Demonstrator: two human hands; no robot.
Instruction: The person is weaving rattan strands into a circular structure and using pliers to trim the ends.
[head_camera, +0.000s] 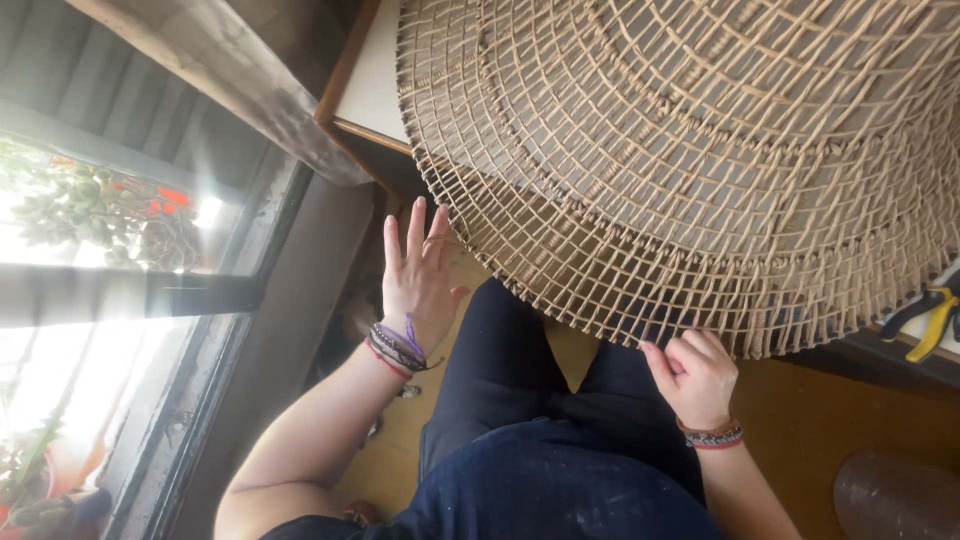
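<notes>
At the far left a window (110, 260) lets in bright light, with green plants (90, 205) and red blooms behind the glass. Next comes the left hand (415, 275), flat and open, its grip spread with the fingers straight and pointing up toward the rim of the woven mat; the fingertips are at or just beside the mat's lower left edge, and whether they touch it cannot be told. Cord bracelets (398, 348) circle that wrist.

The woven mat (690, 150) is a big round piece of pale open cane weave. It lies flat on the worktop (375, 80), whose wooden-edged corner shows at the upper left, and it overhangs the near edge, so its lower rim hangs above the person's lap in dark trousers (520, 440). Being round, it has no long axis; its loose strand ends fan outward all along the rim, toward the person.

The right hand (695, 375) is under the mat's near rim, its grip pressed together, thumb and forefinger pinching a strand end at the fringe. A beaded bracelet (712, 436) sits on that wrist. At the far right, yellow-handled pliers (935, 315) lie on the worktop beside the mat.
</notes>
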